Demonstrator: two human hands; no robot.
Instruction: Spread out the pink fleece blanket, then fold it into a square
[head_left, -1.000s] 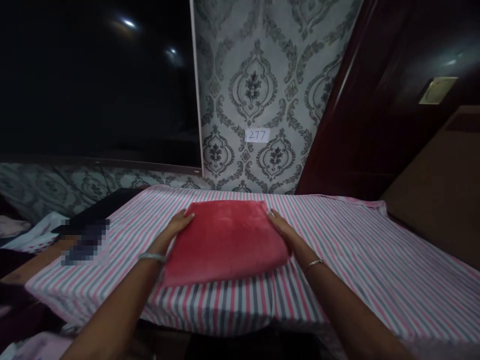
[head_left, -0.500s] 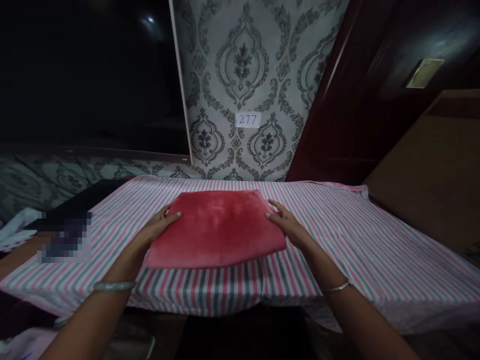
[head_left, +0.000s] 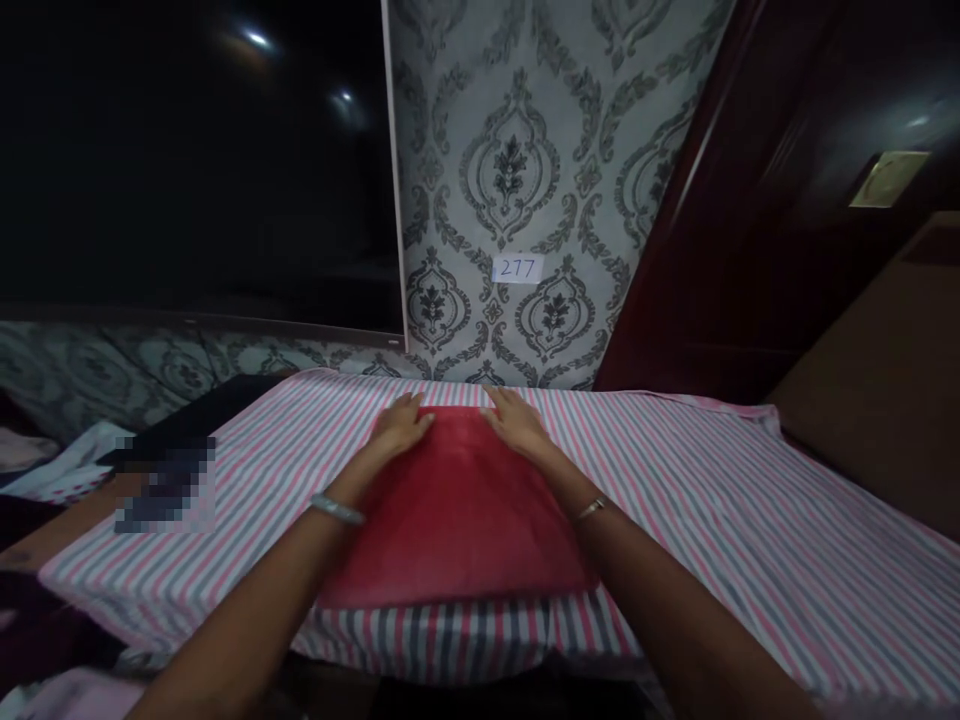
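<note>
A folded red cloth [head_left: 465, 510] with a soft, plush-looking surface lies on the striped cloth, its near edge close to the table's front. My left hand [head_left: 403, 424] rests on its far left corner, fingers stretched forward and the thumb over the red fabric. At the far right corner, my right hand [head_left: 516, 418] lies in the same way with its fingers spread. Both hands touch the far edge, and neither is closed round the fabric. Blur softens the cloth's sides beside my forearms.
A pink, grey and white striped cloth [head_left: 690, 500] covers the table. Behind it stand a wall with a "277" paper [head_left: 518, 268] and a large dark screen [head_left: 195, 170]. A brown board or box [head_left: 877, 380] borders the right side. Clothes [head_left: 71, 465] lie at the left.
Both hands have gone from the sides of the red cloth to its far corners, closer together. The cloth reaches lower in view, and the whole view has shifted slightly.
</note>
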